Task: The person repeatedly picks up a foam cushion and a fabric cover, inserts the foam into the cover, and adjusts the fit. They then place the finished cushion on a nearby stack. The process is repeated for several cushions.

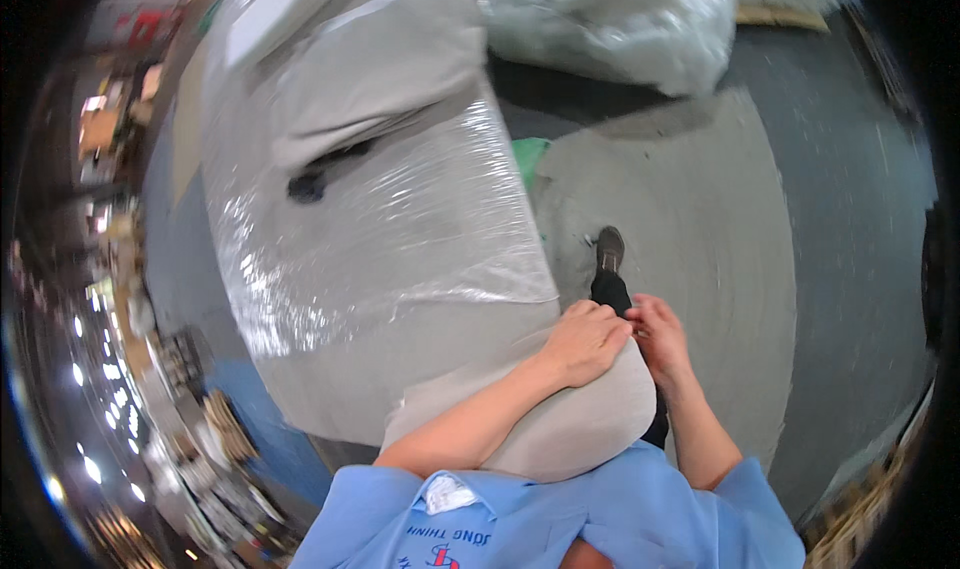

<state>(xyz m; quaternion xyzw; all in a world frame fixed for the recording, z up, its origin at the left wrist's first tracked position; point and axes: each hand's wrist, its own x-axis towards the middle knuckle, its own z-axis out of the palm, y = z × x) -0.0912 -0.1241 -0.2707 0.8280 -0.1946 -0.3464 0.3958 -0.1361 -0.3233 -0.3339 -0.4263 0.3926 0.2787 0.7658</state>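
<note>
A beige fabric-covered cushion with a rounded end is pressed against my body at waist height. My left hand lies over its top, fingers bent at the far right corner. At that same corner, my right hand has its fingers curled in a pinch on the cushion's edge, close to the left fingertips. What exactly the right fingertips grip is too small to make out. Just ahead on the left is a work surface covered partly in clear plastic film.
On the film lie another beige fabric-covered piece, a small dark object and a white block. Large clear plastic bags sit at the far side. A green item shows beside the surface. My shoe is on the grey floor.
</note>
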